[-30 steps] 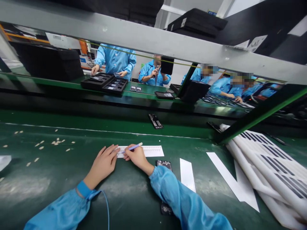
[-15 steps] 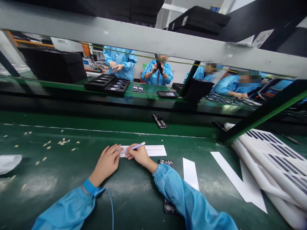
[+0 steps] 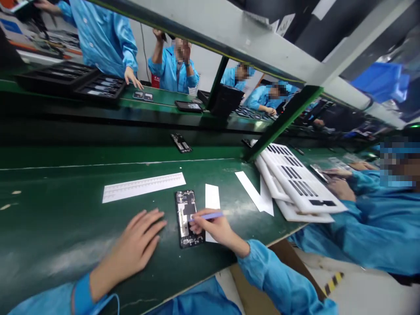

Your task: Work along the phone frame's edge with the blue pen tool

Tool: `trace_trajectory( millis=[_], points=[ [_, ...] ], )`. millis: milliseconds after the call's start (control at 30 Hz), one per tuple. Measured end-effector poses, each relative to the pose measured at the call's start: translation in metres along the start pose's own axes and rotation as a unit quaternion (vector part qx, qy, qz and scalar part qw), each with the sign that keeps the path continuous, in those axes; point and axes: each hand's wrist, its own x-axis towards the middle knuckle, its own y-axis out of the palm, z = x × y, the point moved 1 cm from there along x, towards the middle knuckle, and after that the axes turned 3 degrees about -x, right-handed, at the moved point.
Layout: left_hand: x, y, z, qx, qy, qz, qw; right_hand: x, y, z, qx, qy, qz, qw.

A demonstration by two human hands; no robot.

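We've got the opened phone (image 3: 188, 218) lying flat on the green bench (image 3: 65, 227). Our right hand (image 3: 215, 228) pinches a blue stylus (image 3: 207, 215), tip on the phone. Left hand (image 3: 138, 245) rests open, palm down, just left of the phone, gripping nothing.

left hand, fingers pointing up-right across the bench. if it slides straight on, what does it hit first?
Most likely the opened phone. The left hand lies flat on the green bench, fingertips aimed at the phone's near long edge, with only bare bench between. The right hand holds a blue pen over the phone, farther along.
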Motion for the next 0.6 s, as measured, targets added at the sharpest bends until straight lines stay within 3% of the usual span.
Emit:
trace_trajectory(
  millis=[67,167,433,600],
  points=[
    [0.002,0.007,-0.027,-0.019,0.042,0.039,0.998,-0.022,-0.012,-0.013,-0.01,0.003,-0.01,1.0],
    [0.007,0.013,-0.045,-0.034,0.059,0.055,0.996,-0.035,-0.018,-0.024,-0.014,0.006,0.002,1.0],
    [0.015,0.017,-0.054,-0.026,0.073,0.114,0.99,-0.035,-0.021,-0.034,-0.007,0.004,0.031,0.999],
    [0.015,0.017,-0.056,-0.031,0.065,0.114,0.991,-0.035,-0.022,-0.035,-0.005,-0.001,0.045,0.999]
  ],
)
